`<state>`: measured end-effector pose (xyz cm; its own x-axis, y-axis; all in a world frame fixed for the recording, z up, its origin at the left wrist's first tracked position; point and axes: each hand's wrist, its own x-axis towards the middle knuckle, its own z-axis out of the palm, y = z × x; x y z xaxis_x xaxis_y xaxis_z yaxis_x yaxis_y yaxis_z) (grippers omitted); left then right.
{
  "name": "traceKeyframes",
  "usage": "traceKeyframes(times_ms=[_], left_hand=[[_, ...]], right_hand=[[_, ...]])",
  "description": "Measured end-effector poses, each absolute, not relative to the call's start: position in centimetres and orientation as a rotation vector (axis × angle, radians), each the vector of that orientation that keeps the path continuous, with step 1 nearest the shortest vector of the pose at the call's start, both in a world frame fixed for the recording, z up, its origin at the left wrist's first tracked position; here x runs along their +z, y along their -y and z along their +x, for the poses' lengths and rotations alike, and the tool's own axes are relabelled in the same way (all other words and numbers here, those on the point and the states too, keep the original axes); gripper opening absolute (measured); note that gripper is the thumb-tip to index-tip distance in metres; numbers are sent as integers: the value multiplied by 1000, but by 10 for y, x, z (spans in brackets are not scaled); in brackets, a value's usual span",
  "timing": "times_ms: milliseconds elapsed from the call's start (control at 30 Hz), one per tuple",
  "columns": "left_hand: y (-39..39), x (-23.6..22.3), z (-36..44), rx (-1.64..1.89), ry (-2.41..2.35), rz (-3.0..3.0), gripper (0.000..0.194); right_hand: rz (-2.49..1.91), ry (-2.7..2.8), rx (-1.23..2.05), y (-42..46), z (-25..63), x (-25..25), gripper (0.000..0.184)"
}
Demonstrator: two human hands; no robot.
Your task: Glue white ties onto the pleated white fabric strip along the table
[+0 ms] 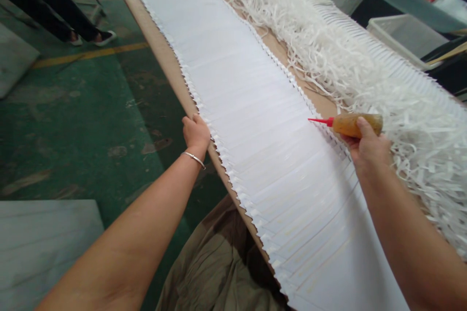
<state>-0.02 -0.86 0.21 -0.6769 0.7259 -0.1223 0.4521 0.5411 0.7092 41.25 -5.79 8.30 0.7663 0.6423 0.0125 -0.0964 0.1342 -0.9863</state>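
amber bottle [355, 125], gripped by the right hand [370, 146], points across white sheets [248, 92]; left hand [196, 132] curls closed at table edge [178, 80].

There are 2 hands [197, 132] [371, 148], 1 bottle [352, 125] and 1 bracelet [196, 159]

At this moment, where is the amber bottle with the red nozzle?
The amber bottle is right of centre in the head view, in the right hand, its red nozzle tip near the right edge of the overlapping white sheets.
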Motion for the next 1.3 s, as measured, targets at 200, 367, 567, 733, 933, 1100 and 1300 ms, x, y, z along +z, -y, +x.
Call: traceKeyframes(times_ms=[200,367,567,733,933,1100,1300], left_hand=[[7,-1,-1,939,-2368,968,27],[8,-3,-1,950,-2359,975,28],[10,0,1,950,-2338,958,28],[11,3,2,955,-2327,935,28],[12,4,3,961,-2311,926,29],[13,4,3,960,-2299,923,30],[13,6,3,944,-2303,924,30]], right_hand=[[-1334,596,648,74,394,82,31],[-1348,679,672,93,368,85,42],[-1375,704,694,116,333,90,47],[-1398,712,711,131,301,93,54],[-1445,749,733,146,271,86,61],[-1495,852,701,159,253,80,64],[-1668,1127,521,176,240,89,62]])
